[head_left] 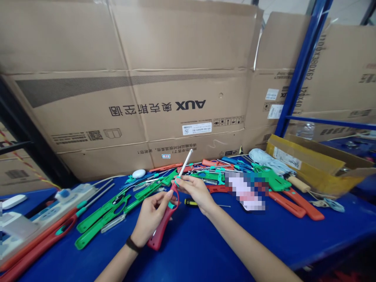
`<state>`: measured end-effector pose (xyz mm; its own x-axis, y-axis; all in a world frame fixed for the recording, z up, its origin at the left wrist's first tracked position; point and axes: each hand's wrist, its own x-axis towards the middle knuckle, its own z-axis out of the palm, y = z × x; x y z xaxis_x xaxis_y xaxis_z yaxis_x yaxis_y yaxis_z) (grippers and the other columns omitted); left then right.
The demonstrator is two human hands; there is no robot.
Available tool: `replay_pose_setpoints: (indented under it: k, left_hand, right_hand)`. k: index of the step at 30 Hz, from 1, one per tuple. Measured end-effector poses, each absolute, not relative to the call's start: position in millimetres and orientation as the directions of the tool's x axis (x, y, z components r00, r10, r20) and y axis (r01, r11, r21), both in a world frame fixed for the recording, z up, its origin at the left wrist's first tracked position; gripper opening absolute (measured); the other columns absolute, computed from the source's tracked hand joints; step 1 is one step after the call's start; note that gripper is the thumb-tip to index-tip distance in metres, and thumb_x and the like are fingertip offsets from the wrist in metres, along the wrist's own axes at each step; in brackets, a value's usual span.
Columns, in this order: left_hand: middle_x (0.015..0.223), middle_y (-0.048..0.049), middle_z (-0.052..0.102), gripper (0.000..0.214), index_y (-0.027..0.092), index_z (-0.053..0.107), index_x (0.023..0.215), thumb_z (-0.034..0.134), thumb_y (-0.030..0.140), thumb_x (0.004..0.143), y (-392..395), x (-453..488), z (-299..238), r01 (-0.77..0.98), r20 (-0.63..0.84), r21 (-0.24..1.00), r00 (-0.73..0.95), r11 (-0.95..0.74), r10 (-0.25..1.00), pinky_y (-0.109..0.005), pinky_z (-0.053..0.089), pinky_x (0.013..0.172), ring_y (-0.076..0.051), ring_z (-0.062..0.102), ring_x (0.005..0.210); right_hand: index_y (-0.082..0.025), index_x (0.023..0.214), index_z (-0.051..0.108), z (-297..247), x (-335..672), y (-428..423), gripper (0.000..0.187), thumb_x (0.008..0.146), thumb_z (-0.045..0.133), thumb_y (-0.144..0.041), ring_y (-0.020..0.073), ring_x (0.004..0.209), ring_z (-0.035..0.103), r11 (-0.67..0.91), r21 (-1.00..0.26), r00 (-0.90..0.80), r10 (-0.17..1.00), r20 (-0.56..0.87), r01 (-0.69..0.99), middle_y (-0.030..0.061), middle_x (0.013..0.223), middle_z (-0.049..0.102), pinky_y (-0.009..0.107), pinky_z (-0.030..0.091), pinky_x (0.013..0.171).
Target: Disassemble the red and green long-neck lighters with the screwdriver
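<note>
A red long-neck lighter (161, 231) with a metal tube and a green collar is held up over the blue table, its tube pointing up and away. My left hand (151, 214) is closed around the handle near the trigger loop. At the base of the metal tube, my right hand (194, 192) pinches the lighter by its collar. A yellow and black screwdriver (191, 202) lies on the table just behind, partly hidden by my right hand. Green lighter shells (101, 221) lie to the left of my hands.
Several lighter parts in green, red and blue spread along the cardboard wall (158, 86). At left are a white power strip (48, 215) and red lighters (38, 246). On the right lie a blurred phone-like object (245, 192), orange handles (304, 203) and a yellow-taped box (311, 168).
</note>
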<state>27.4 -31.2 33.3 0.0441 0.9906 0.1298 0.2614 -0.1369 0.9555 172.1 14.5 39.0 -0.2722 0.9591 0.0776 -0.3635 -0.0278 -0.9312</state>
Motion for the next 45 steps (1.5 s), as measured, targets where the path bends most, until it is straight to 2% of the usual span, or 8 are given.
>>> replay_pose_setpoints:
  k: [8, 19, 27, 30, 33, 37, 42, 45]
  left_hand:
    - [0.066, -0.0041, 0.068, 0.043, 0.013, 0.066, 0.07, 0.055, 0.054, 0.08, -28.1, 22.8, 33.0, 0.3, 0.227, 0.921, 0.11, -0.25, 0.968, -0.024, 0.05, 0.06, -0.017, 0.062, 0.061]
    - [0.064, -0.004, 0.068, 0.037, 0.013, 0.062, 0.069, 0.064, 0.049, 0.076, -35.7, 25.0, 41.2, -0.055, -0.01, 0.998, 0.174, 0.02, 0.985, -0.026, 0.05, 0.064, -0.018, 0.064, 0.059]
    - [0.061, -0.0031, 0.065, 0.045, 0.012, 0.064, 0.065, 0.056, 0.054, 0.079, -35.5, 21.3, 42.3, 0.336, 0.192, 0.918, 0.089, -0.211, 0.977, -0.022, 0.04, 0.053, -0.014, 0.054, 0.054]
    - [0.065, -0.0033, 0.066, 0.045, 0.012, 0.065, 0.067, 0.054, 0.053, 0.082, -35.2, 19.5, 41.0, 0.398, 0.226, 0.885, 0.087, -0.242, 0.97, -0.022, 0.039, 0.054, -0.015, 0.055, 0.057]
    - [0.064, -0.0033, 0.067, 0.045, 0.012, 0.067, 0.069, 0.055, 0.053, 0.081, -33.8, 20.0, 41.8, 0.348, 0.214, 0.908, 0.099, -0.235, 0.972, -0.022, 0.041, 0.055, -0.015, 0.055, 0.057]
    - [0.068, -0.0042, 0.069, 0.045, 0.011, 0.069, 0.08, 0.06, 0.055, 0.078, -31.9, 24.4, 42.5, 0.166, 0.087, 0.98, 0.138, -0.11, 0.987, -0.021, 0.044, 0.056, -0.014, 0.058, 0.058]
    - [0.094, -0.0119, 0.072, 0.048, 0.013, 0.063, 0.108, 0.049, 0.054, 0.086, -35.1, 25.2, 42.1, -0.11, -0.212, 0.959, 0.343, 0.263, 0.915, -0.031, 0.054, 0.067, -0.018, 0.066, 0.066]
    - [0.089, -0.0127, 0.071, 0.05, 0.011, 0.064, 0.107, 0.045, 0.054, 0.088, -36.7, 21.8, 41.9, -0.121, -0.3, 0.902, 0.512, 0.414, 0.805, -0.023, 0.051, 0.051, -0.013, 0.061, 0.052]
  right_hand:
    - [-0.016, 0.094, 0.069, 40.0, 176.3, 10.9, 0.045, 0.062, 0.074, -0.048, 0.0257, 0.103, 0.062, 0.04, -0.952, -0.331, 0.932, 0.145, -0.305, 0.0072, 0.096, 0.073, 0.039, 0.041, 0.097]
    - [-0.016, 0.104, 0.07, 35.3, 173.9, 5.3, 0.047, 0.071, 0.068, -0.049, 0.0276, 0.103, 0.062, 0.104, -0.962, -0.366, 0.91, 0.195, -0.253, 0.0077, 0.1, 0.072, 0.042, 0.041, 0.097]
    - [-0.017, 0.105, 0.07, 34.2, 168.3, -0.2, 0.044, 0.071, 0.069, -0.046, 0.0265, 0.108, 0.06, 0.125, -0.96, -0.297, 0.934, 0.199, -0.251, 0.0051, 0.105, 0.07, 0.04, 0.041, 0.099]
    - [-0.018, 0.105, 0.07, 35.5, 167.3, -1.3, 0.043, 0.071, 0.069, -0.044, 0.0263, 0.108, 0.06, 0.119, -0.958, -0.304, 0.932, 0.199, -0.261, 0.0053, 0.104, 0.07, 0.04, 0.041, 0.099]
    - [-0.017, 0.103, 0.07, 39.5, 169.1, -0.5, 0.042, 0.071, 0.069, -0.044, 0.0261, 0.106, 0.061, 0.119, -0.955, -0.305, 0.931, 0.202, -0.271, 0.0061, 0.102, 0.071, 0.04, 0.041, 0.099]
    - [-0.016, 0.1, 0.07, 44.5, 176.3, 5.2, 0.043, 0.068, 0.072, -0.044, 0.026, 0.099, 0.065, 0.126, -0.961, -0.326, 0.923, 0.205, -0.247, 0.0068, 0.097, 0.073, 0.041, 0.045, 0.094]
    - [-0.016, 0.095, 0.07, 44.2, 186.1, 16.4, 0.036, 0.069, 0.071, -0.041, 0.0235, 0.099, 0.065, 0.129, -0.92, -0.18, 0.961, 0.208, -0.369, 0.0071, 0.098, 0.072, 0.038, 0.044, 0.096]
    - [-0.017, 0.1, 0.069, 44.2, 189.0, 20.6, 0.04, 0.069, 0.072, -0.041, 0.0235, 0.106, 0.061, 0.119, -0.867, -0.129, 0.97, 0.205, -0.484, 0.0061, 0.102, 0.071, 0.037, 0.042, 0.099]
